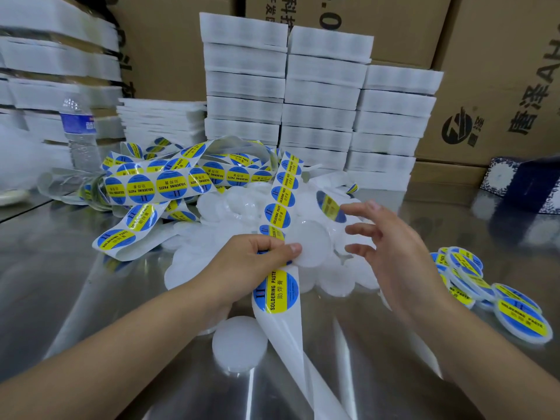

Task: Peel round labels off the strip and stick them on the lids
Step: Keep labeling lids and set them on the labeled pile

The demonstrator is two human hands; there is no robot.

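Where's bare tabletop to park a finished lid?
Bare steel table left of the left hand, nearer than the label strip; another patch between the labelled lids and the blue box. Crowded: blank lid pile at centre, backing tail front centre.

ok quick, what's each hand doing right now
left hand: pinching the label strip and a blank lid
right hand: open, a peeled label at its fingertip

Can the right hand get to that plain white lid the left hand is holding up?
Probably yes. The right hand hovers right beside the blank lid pinched by the left hand; nothing lies between them, and the lid's face is uncovered.
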